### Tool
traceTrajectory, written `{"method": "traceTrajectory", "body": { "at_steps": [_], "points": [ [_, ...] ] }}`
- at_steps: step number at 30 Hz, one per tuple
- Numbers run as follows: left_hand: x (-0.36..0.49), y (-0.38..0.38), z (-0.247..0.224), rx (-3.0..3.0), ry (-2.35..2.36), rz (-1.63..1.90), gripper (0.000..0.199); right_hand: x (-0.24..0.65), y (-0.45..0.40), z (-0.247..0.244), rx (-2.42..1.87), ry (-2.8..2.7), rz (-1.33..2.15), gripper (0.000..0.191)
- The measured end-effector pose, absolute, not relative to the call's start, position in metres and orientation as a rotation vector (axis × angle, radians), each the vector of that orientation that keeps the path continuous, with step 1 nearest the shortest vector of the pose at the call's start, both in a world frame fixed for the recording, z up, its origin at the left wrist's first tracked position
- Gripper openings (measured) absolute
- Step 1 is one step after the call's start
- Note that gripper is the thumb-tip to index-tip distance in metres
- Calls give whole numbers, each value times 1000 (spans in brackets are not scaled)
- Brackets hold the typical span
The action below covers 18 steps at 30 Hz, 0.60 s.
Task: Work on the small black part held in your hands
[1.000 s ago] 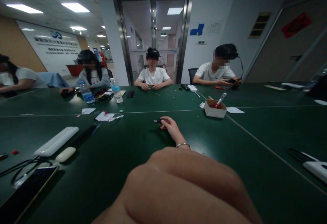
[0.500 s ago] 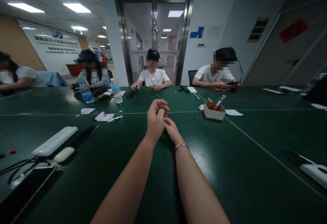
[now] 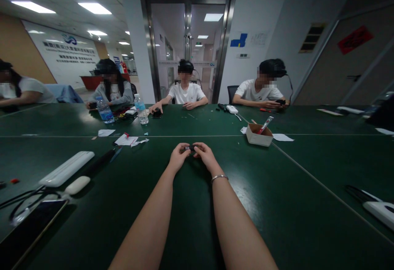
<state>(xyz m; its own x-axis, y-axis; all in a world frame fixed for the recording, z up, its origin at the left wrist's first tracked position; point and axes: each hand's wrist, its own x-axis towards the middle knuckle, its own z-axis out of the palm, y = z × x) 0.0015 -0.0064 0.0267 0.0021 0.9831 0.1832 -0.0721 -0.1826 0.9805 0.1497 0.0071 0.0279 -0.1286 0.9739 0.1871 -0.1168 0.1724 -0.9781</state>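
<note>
Between both hands, low above the green table [image 3: 197, 216], is a small black stick-shaped object [image 3: 191, 148] with a lighter, greyish left end; its exact kind is too small to make out. My left hand [image 3: 179, 156] pinches the left end between thumb and fingers. On the other end, the thumb and fingers of my right hand [image 3: 205, 155] are closed. A silvery bracelet [image 3: 219, 177] circles my right wrist. Part of the object is covered by the fingertips.
At left lie a white power bank [image 3: 68, 169], a white oval case [image 3: 77, 185], cables and a phone [image 3: 33, 229]. An open cardboard box [image 3: 259, 139] with a tool inside stands right of my hands. Water bottles [image 3: 141, 110] and several seated people are across the table.
My left hand has come down from above the right hand to its left side, and the small black object now shows between them. Across the table, a person's hand has reached to a dark item.
</note>
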Motion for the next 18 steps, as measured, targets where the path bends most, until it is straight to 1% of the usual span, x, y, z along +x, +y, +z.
{"method": "traceTrajectory", "body": {
  "at_steps": [13, 18],
  "points": [
    [-6, -2, 22, 1356, 1151, 1359, 35, 150, 5, 30, -929, -1309, 1241, 34],
    [-6, -1, 19, 1403, 1268, 1339, 46, 151, 4, 30, -899, -1342, 1255, 34]
  ]
}}
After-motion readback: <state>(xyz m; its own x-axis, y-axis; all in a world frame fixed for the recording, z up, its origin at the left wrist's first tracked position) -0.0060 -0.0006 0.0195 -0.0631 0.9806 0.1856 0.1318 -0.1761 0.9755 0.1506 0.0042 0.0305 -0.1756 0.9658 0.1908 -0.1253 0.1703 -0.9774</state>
